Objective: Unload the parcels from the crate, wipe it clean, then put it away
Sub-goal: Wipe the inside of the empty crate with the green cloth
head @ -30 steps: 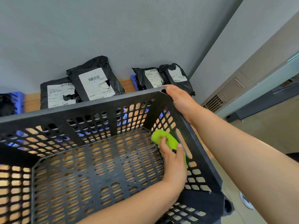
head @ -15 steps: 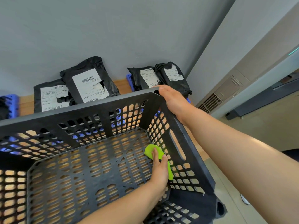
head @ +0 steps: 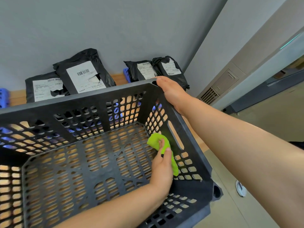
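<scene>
Head view: looking down into the crate, near corner lowest in frame.
Crate: black perforated plastic crate (head: 102, 102), tilted toward the viewer, emptied; floor and walls bare.
Left hand (head: 162, 168): reaching inside, fingers (head: 167, 151) closed over a bright green crumpled cleaning cloth (head: 164, 143), pressing it against the right side wall just below the slot handle, near where wall meets floor.
Right hand (head: 171, 91): gripping the far right corner of the rim, fingers curled over the outside edge and hidden, palm on top.
Stage: unloading apparently done; wiping in hand; storing not yet done.
Parcels: four black plastic mailer bags with white labels, two (head: 83, 74) at left and two (head: 158, 71) at right, leaning against the grey wall beyond the crate, on a wooden ledge (head: 117, 79) with blue plastic pieces (head: 4, 97) showing.
Risk, cloth: snagging on the lattice holes or slot edge, pulling free of the fingers.
Risk, crate: single-corner hold plus sideways wiping pressure likely to twist or tip it, perhaps knocking the parcels behind.
Risk, coverage: far wall and left side easily missed.
</scene>
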Demonstrator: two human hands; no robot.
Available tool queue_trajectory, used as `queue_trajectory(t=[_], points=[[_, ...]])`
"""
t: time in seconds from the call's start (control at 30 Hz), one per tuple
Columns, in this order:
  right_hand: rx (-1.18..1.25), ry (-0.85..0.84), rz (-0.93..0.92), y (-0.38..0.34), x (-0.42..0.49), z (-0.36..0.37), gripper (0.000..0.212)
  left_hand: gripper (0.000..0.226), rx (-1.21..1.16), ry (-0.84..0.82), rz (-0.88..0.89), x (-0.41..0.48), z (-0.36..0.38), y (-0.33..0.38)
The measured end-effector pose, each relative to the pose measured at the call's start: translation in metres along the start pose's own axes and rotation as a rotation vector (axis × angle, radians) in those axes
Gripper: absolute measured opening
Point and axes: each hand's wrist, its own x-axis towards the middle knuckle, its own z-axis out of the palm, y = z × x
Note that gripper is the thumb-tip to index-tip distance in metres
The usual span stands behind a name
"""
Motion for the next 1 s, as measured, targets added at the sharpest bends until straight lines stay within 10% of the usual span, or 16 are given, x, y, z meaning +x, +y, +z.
queue_trajectory(t=[0.4,1.0], points=[[-0.093,0.02,-0.04,0.006,0.007,0.0,0.036,0.064,0.2,-0.225,0.119,-0.034,0.016,0.022],[0.021,0.001,-0.019,0.009,0.009,0.0,0.037,0.079,0.479,-0.186,-0.223,0.022,-0.01,-0.035]])
